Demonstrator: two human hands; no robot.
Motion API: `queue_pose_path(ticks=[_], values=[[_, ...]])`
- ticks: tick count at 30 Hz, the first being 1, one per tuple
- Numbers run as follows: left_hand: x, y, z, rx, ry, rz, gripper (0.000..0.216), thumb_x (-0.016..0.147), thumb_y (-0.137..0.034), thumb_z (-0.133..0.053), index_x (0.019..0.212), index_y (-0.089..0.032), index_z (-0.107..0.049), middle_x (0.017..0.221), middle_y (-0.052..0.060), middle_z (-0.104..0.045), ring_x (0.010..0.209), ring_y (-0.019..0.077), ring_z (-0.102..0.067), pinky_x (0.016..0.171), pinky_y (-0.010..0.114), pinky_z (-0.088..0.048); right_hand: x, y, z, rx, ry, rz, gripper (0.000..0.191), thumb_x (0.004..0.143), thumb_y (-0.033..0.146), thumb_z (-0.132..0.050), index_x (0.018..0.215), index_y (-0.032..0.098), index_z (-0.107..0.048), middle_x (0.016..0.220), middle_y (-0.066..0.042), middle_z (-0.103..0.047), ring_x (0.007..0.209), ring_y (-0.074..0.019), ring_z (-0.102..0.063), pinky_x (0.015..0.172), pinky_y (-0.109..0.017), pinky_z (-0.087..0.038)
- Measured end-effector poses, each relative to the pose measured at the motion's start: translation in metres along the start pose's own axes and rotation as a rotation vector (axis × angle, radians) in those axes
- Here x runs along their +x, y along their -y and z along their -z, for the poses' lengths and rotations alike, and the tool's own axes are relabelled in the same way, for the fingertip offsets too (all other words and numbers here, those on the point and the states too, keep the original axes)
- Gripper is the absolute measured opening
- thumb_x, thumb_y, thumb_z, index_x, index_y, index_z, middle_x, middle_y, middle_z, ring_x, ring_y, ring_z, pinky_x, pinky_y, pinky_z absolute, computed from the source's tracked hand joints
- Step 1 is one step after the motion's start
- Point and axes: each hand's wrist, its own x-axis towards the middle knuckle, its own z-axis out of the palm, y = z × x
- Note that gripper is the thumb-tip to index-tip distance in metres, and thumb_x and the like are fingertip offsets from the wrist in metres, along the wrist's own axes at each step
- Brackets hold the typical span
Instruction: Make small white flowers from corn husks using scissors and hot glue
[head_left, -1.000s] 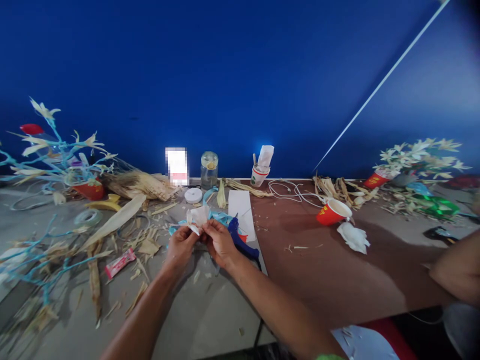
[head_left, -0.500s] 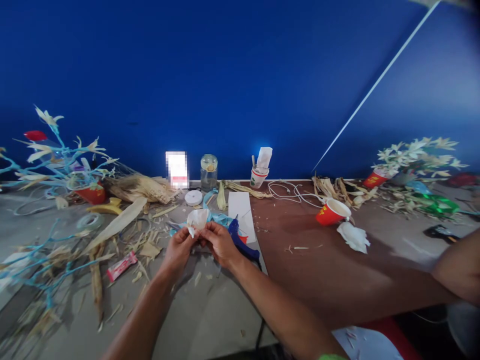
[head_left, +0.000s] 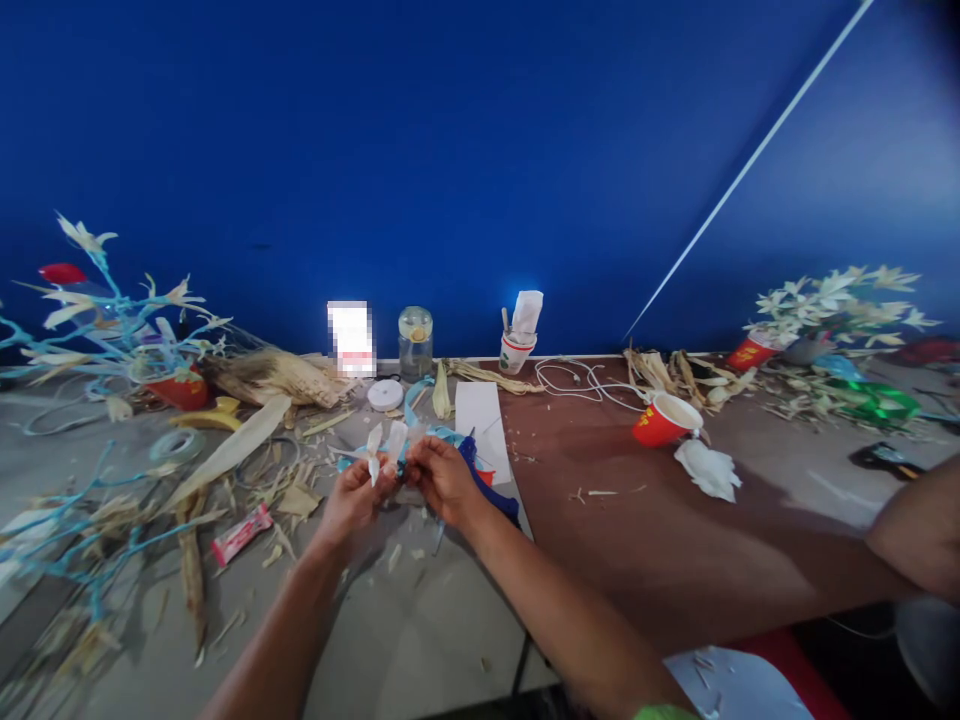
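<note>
My left hand (head_left: 352, 497) and my right hand (head_left: 442, 474) meet just above the grey table (head_left: 390, 650), both pinched on a small cream husk flower (head_left: 382, 445) whose pale petals stick up and out to the left between my fingertips. Behind my right hand lies a blue glue gun (head_left: 487, 487), partly hidden by it. A light-blue ribbon (head_left: 435, 432) curls on the table just beyond my hands.
Dried husk strips (head_left: 225, 455), a pink wrapper (head_left: 241, 533) and blue flower branches (head_left: 105, 320) litter the left. A jar (head_left: 415, 342), white tape roll (head_left: 385, 394), paper sheet (head_left: 481, 415), tipped red cup (head_left: 666, 420) and white cable (head_left: 577, 380) lie beyond. Another person's arm (head_left: 915, 530) rests at right.
The husk piece between my fingers has turned from a rounded fold into spread, pointed petals. My hands have risen slightly and stayed together.
</note>
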Motion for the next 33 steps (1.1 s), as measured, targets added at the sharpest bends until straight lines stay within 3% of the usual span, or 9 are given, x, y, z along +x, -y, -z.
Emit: queue_pose_path(ticks=[4, 8, 13, 16, 23, 28, 33], values=[[0.002, 0.005, 0.005, -0.011, -0.026, -0.03, 0.029, 0.059, -0.039, -0.076, 0.057, -0.017, -0.057, 0.05, -0.003, -0.047, 0.047, 0.0086, -0.039, 0.047, 0.023, -0.03, 0.001, 0.009, 0.0, 0.167, -0.077, 0.002, 0.024, 0.056, 0.023, -0.073, 0.059, 0.017, -0.05, 0.054, 0.006, -0.051, 0.045, -0.0053, -0.042, 0.048, -0.02, -0.036], [0.003, 0.004, 0.003, 0.047, -0.096, -0.063, 0.026, 0.059, -0.038, -0.076, 0.061, -0.017, -0.06, 0.05, -0.003, -0.048, 0.046, 0.0081, -0.036, 0.044, 0.022, -0.027, -0.002, 0.009, -0.003, 0.12, -0.086, -0.015, 0.021, 0.056, 0.021, -0.073, 0.059, 0.017, -0.052, 0.053, 0.006, -0.052, 0.044, -0.0058, -0.042, 0.046, -0.02, -0.034], [0.004, -0.001, -0.005, 0.154, -0.138, -0.081, 0.023, 0.055, -0.032, -0.078, 0.061, -0.016, -0.063, 0.051, -0.002, -0.053, 0.048, 0.0095, -0.042, 0.048, 0.023, -0.031, -0.004, 0.004, -0.006, -0.017, -0.101, -0.088, 0.034, 0.064, 0.049, -0.068, 0.064, 0.016, -0.059, 0.054, 0.002, -0.055, 0.044, -0.0084, -0.043, 0.045, -0.022, -0.032], [0.006, 0.0, -0.005, 0.201, -0.129, -0.083, 0.02, 0.052, -0.027, -0.078, 0.06, -0.015, -0.064, 0.053, -0.001, -0.057, 0.051, 0.0108, -0.045, 0.051, 0.023, -0.034, -0.005, 0.004, -0.006, -0.197, -0.068, 0.001, 0.042, 0.068, 0.059, -0.061, 0.063, 0.017, -0.061, 0.054, 0.001, -0.055, 0.044, -0.0085, -0.041, 0.046, -0.023, -0.028], [0.006, 0.004, -0.006, 0.351, -0.087, -0.152, 0.013, 0.056, -0.025, -0.075, 0.056, -0.017, -0.065, 0.058, 0.001, -0.058, 0.056, 0.0125, -0.047, 0.055, 0.024, -0.037, -0.01, 0.006, -0.009, -0.4, -0.026, 0.204, 0.02, 0.066, 0.035, -0.067, 0.06, 0.018, -0.059, 0.052, 0.005, -0.053, 0.052, -0.0089, -0.042, 0.054, -0.023, -0.031], [-0.002, 0.002, -0.009, 0.281, -0.124, -0.183, 0.024, 0.059, -0.03, -0.074, 0.08, -0.02, -0.067, 0.062, -0.001, -0.057, 0.057, 0.0121, -0.045, 0.053, 0.023, -0.036, -0.004, 0.008, -0.004, -0.296, -0.136, 0.27, 0.02, 0.068, 0.033, -0.064, 0.059, 0.018, -0.054, 0.047, 0.007, -0.045, 0.043, -0.0062, -0.034, 0.046, -0.021, -0.025], [-0.006, 0.005, -0.007, 0.125, -0.091, -0.195, 0.032, 0.07, -0.043, -0.066, 0.091, -0.02, -0.065, 0.069, 0.0, -0.053, 0.058, 0.0118, -0.044, 0.051, 0.023, -0.035, -0.004, 0.013, -0.004, -0.284, -0.183, 0.289, 0.018, 0.066, 0.033, -0.066, 0.063, 0.018, -0.057, 0.05, 0.005, -0.053, 0.042, -0.006, -0.04, 0.045, -0.021, -0.029]])
